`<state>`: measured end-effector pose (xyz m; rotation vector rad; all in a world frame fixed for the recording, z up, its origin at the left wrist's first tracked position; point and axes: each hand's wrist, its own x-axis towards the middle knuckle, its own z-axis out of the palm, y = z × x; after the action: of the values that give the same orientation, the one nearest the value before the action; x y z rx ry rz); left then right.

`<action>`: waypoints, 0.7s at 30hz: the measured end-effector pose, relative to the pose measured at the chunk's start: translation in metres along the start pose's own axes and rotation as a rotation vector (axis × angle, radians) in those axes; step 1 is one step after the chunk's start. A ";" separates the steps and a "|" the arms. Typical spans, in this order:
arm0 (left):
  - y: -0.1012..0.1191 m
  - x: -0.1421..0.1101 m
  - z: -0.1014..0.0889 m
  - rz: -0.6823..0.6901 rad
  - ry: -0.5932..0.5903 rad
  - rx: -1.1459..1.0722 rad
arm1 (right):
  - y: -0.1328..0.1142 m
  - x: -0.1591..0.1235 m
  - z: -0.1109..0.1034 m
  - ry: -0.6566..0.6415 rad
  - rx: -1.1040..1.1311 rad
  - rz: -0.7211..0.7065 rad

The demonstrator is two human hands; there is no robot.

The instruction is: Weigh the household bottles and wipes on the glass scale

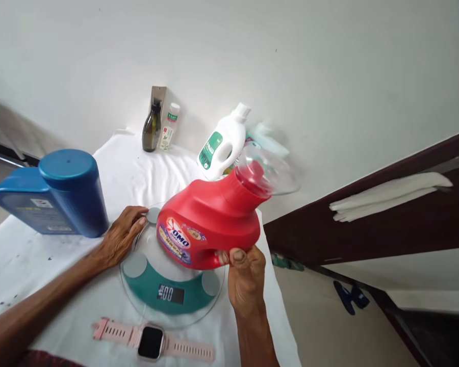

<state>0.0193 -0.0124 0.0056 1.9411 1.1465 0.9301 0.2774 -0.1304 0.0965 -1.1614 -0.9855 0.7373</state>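
Note:
My right hand (pixel 247 280) grips the handle of a red OMO laundry detergent bottle (pixel 214 219) and holds it tilted above a round glass scale (pixel 168 318). A clear cap (pixel 281 173) tops its red neck. The scale's display (pixel 170 294) reads zeros on a green band. My left hand (pixel 124 232) lies at the scale's left rim, its fingers stretched toward a round foot pad and holding nothing. Just beyond that hand stands a big blue jug (pixel 87 204) with a blue lid. A pink-strapped smartwatch (pixel 150 342) lies in front of the scale.
At the back of the white-clothed table (pixel 126 163) are a dark pump bottle (pixel 152 130), a clear bottle (pixel 170 127) and a white detergent bottle (pixel 224 140). A wall stands behind. To the right are white cloth (pixel 390 196) on a dark wooden panel and slippers (pixel 350 296) on the floor.

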 end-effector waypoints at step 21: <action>0.009 -0.008 0.000 -0.110 -0.094 -0.210 | 0.043 0.205 0.055 0.519 -0.183 -0.137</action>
<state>0.0199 -0.0225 0.0113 1.7172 1.0461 0.8553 0.3111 0.0832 0.1102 -1.3398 -0.6915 0.2152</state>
